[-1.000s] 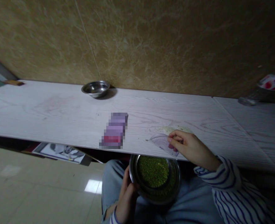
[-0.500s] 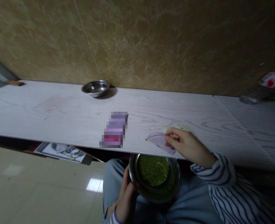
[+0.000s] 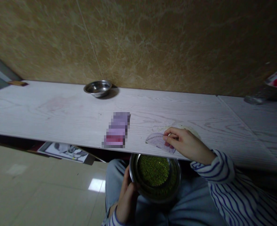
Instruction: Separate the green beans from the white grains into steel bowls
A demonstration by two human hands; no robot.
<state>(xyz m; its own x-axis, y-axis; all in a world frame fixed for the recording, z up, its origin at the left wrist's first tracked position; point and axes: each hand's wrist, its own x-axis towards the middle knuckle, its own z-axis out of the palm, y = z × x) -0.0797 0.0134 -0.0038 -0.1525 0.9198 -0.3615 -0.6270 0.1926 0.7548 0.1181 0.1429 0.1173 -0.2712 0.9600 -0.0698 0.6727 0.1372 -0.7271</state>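
My left hand (image 3: 129, 197) grips the left rim of a metal bowl (image 3: 132, 171), held over my lap just under the table's front edge. Green beans, like mung beans, (image 3: 154, 169) fill part of it. A clear protractor (image 3: 156, 140) with purplish markings is pinched by my right hand (image 3: 185, 142) at its right end, low over the tabletop or touching it; I cannot tell which. Pale crumbs or husks (image 3: 190, 128) are scattered on the table behind my right fingers.
On the white wood-grain table (image 3: 65, 116) lies a pixelated purple-pink flat object (image 3: 117, 128). A small metal bowl (image 3: 98, 88) stands at the back by the wall. At the far right is a clear plastic bottle (image 3: 258, 97). An open drawer (image 3: 65, 151) sticks out below.
The right hand and the protractor have shifted very slightly left. The left hand and the bowl of beans stay put; the view has tilted a little.
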